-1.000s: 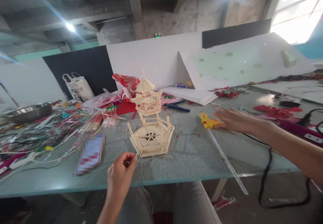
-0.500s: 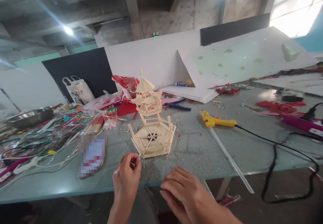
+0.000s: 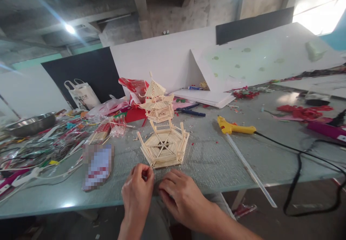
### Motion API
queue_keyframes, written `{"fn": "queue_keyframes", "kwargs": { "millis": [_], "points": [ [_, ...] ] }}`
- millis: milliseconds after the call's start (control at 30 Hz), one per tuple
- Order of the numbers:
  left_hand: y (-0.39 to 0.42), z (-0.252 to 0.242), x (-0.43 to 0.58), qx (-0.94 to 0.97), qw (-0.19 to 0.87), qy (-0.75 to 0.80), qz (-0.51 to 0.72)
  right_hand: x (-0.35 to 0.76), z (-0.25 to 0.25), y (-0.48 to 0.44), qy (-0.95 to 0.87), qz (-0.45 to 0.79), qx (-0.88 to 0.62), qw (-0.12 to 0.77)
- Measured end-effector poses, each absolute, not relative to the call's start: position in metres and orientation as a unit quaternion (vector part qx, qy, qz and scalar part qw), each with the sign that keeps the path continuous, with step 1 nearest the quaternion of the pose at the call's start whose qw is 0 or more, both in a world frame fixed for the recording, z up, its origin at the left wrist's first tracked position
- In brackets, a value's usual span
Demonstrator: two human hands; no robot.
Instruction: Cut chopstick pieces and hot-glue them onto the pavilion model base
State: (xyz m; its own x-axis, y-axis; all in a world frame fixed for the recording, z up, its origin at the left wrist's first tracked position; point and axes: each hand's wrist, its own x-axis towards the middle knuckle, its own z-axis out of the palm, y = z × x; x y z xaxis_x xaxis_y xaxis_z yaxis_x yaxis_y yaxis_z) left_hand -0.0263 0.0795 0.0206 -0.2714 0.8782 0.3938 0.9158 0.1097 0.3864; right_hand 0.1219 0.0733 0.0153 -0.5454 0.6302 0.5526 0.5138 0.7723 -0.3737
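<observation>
My left hand is closed in a pinch at the table's front edge, just before the near rim of a hexagonal base built of pale wooden sticks. Whatever its fingertips hold is too small or hidden to name. Close to its right, my right hand has its fingers curled together; its fingertips and anything in them are out of sight. Short stick posts stand up around the base's rim. Directly behind it rises a tiered pagoda model of the same sticks, with a pointed roof.
To the right lies a yellow hot glue gun with a clear glue stick and black cord. Blue-handled pliers rest behind. Bundled sticks, plastic wrappers and a metal bowl crowd the left, near a blurred-out packet.
My right hand has moved left, close to my left hand. My left hand has shifted slightly right, still pinched. The view has tilted a little; the stick models stay in place.
</observation>
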Motion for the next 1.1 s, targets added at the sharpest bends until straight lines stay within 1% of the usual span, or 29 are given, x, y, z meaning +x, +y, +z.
{"fn": "queue_keyframes", "kwargs": {
  "millis": [267, 533, 767, 1100],
  "points": [
    [0.082, 0.020, -0.026, -0.604, 0.041, -0.746, -0.279, 0.122, 0.012, 0.075, -0.875, 0.089, -0.335, 0.338],
    [0.081, 0.029, -0.022, -0.593, 0.004, -0.764, -0.254, 0.123, 0.011, 0.074, -0.880, 0.086, -0.335, 0.324],
    [0.082, 0.029, -0.023, -0.591, 0.013, -0.766, -0.252, 0.122, 0.008, 0.075, -0.881, 0.080, -0.338, 0.322],
    [0.082, 0.028, -0.025, -0.593, -0.002, -0.768, -0.242, 0.123, 0.011, 0.074, -0.885, 0.076, -0.341, 0.308]
  ]
}}
